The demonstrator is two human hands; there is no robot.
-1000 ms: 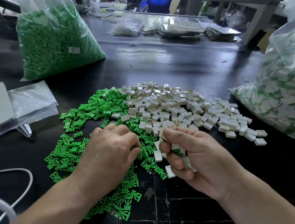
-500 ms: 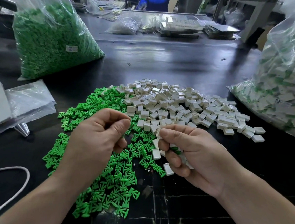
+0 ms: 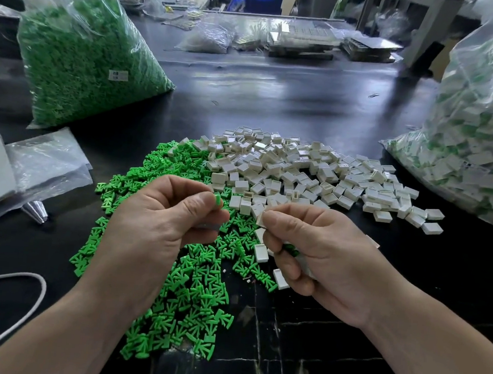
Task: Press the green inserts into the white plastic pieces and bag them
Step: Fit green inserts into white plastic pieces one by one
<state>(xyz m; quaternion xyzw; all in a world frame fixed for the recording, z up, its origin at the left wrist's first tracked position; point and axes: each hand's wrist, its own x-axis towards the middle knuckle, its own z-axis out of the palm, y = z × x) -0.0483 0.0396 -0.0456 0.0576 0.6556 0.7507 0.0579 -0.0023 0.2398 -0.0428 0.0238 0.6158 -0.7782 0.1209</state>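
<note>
Hands hover just apart above the bench (image 3: 275, 100). The left hand (image 3: 159, 230) pinches one green insert (image 3: 217, 199) at its fingertips; the right hand (image 3: 322, 252) pinches a white piece (image 3: 262, 219), more pieces curled in its palm. Beneath them lie the green pile (image 3: 195, 295) and, touching it, the white pile (image 3: 299, 173).

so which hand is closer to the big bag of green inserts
Left. The left hand is in front and right of the bag of green inserts; the right hand lies farther right.
</note>
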